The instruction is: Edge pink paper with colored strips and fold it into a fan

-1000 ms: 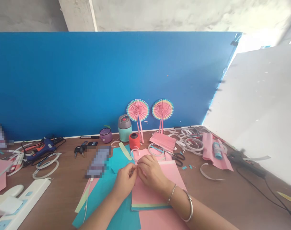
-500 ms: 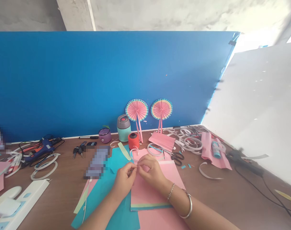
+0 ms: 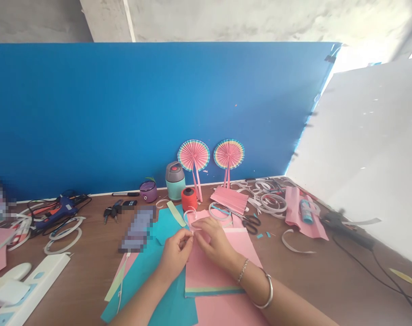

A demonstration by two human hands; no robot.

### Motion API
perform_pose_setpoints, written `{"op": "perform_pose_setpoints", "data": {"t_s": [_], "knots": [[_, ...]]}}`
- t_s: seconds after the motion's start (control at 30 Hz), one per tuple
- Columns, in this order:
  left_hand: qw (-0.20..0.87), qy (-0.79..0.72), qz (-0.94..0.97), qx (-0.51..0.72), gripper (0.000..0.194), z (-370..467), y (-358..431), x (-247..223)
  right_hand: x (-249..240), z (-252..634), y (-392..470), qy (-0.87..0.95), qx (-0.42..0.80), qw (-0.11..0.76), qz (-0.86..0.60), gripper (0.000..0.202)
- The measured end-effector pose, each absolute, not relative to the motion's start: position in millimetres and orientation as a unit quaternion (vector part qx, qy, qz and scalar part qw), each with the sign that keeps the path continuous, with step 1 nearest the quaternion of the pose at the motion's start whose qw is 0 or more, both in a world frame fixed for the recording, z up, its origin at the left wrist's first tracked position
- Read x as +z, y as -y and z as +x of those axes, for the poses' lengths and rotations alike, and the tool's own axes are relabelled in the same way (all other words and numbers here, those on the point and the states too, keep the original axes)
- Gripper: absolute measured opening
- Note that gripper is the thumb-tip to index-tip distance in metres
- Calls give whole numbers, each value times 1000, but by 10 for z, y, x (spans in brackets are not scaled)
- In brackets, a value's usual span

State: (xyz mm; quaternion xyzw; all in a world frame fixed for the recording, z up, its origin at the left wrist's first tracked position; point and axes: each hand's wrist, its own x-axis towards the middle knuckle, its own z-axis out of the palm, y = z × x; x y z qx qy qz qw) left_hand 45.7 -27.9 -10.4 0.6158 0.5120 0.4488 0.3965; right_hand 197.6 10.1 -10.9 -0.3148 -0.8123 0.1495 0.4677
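Note:
In the head view my left hand (image 3: 176, 253) is closed in a pinch, thumb and forefinger together over the edge where blue paper (image 3: 173, 294) meets pink paper (image 3: 219, 269). Whatever sits in that pinch is too small to make out. Just right of it is my right hand (image 3: 214, 240), its fingers stretched toward the left fingertips, thumb and forefinger a little apart. Below this hand lies the pink sheet, with green and blue bands along its near edge and a white strip (image 3: 238, 230) at its far edge. A curled pale strip (image 3: 191, 212) stands beyond the fingertips.
Two round pleated paper fans (image 3: 194, 156) lean on the blue panel. Nearby are a teal flask (image 3: 175, 185), red container (image 3: 189, 199), scissors (image 3: 251, 223) and folded pink paper (image 3: 230, 200). Glue guns (image 3: 61, 209), white strip coils (image 3: 272, 203) and a power strip (image 3: 31, 290) lie around.
My right fingers have spread slightly, the forefinger lifting away from the thumb. My left hand keeps its pinch in nearly the same place.

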Motion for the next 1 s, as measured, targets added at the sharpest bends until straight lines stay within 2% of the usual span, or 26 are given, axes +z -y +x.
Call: {"op": "perform_pose_setpoints", "data": {"t_s": [0.13, 0.3, 0.5, 0.77, 0.9, 1.0], "knots": [[398, -518, 604, 456, 19, 474, 284, -64, -126, 1989, -110, 828, 139, 430, -331, 18], [405, -530, 582, 465, 27, 485, 272, -28, -126, 1993, -106, 844, 121, 428, -299, 19], [425, -548, 559, 455, 26, 484, 283, -10, -132, 1973, -99, 848, 92, 418, -312, 20], [458, -542, 541, 450, 35, 467, 225, -66, -154, 1967, -106, 842, 86, 434, -310, 21], [459, -542, 536, 456, 35, 457, 210, -76, -139, 1987, -112, 823, 101, 448, -334, 16], [455, -543, 536, 459, 34, 460, 226, -57, -109, 1988, -102, 826, 70, 449, -332, 12]]}}
